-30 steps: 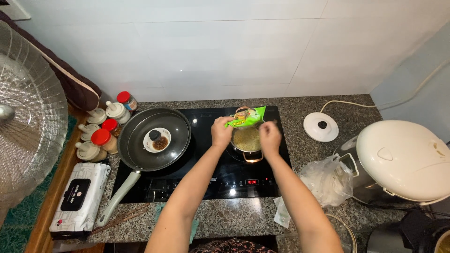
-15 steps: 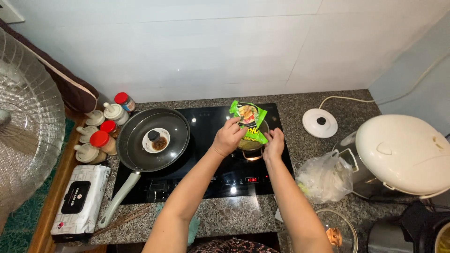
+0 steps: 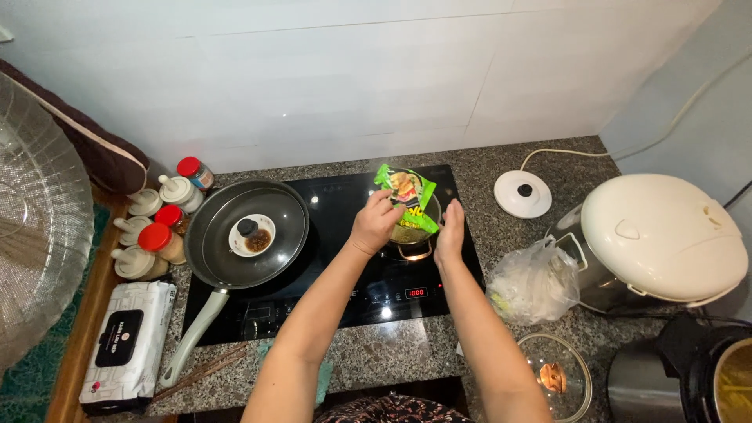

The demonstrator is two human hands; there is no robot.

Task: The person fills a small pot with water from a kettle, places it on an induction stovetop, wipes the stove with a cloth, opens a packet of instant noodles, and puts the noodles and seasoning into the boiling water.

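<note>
Noodles in a green packet are held by the left hand fingers above a small pot; the right hand is kept flat beside it, fingers straight.

Left hand pinched shut, right hand open, both arms outstretched.

A green instant-noodle packet, printed with a picture of food, is held tilted in the air above a small metal pot. The pot stands on the right side of the black induction hob, its contents pale and mostly hidden under the packet, one small handle facing forward.
</note>
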